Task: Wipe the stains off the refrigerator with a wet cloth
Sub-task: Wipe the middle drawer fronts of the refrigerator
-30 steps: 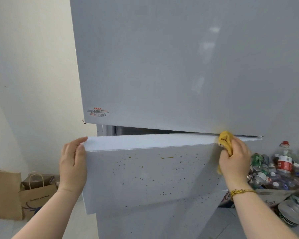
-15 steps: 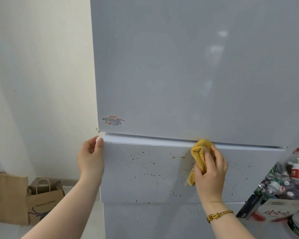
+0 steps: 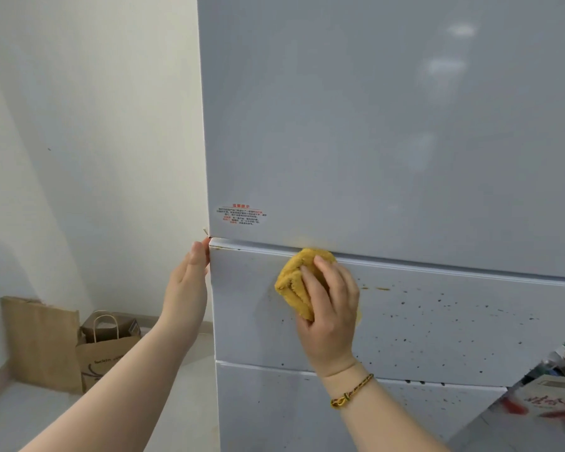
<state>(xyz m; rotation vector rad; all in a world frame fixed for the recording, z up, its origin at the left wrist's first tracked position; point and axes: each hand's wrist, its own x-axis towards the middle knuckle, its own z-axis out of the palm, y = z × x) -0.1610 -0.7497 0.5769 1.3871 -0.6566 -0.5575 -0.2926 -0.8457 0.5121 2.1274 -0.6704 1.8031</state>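
Rubbing the stained refrigerator drawer (image 3: pixel 437 324) with the yellow cloth (image 3: pixel 296 283), right hand (image 3: pixel 331 321) fingers (image 3: pixel 312 283) gripping it firmly. Bracing the drawer edge with straight left hand (image 3: pixel 186 288) fingers (image 3: pixel 197 256), probably against sliding.

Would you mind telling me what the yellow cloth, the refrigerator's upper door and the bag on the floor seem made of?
Yellow cloth: soft fuzzy fabric, probably microfibre or terry, going by its nap and bunched folds. Upper door: smooth glossy pale panel, painted metal or glass; the soft reflections fit either. Bag: matte brown kraft paper, creased, with a looped handle.
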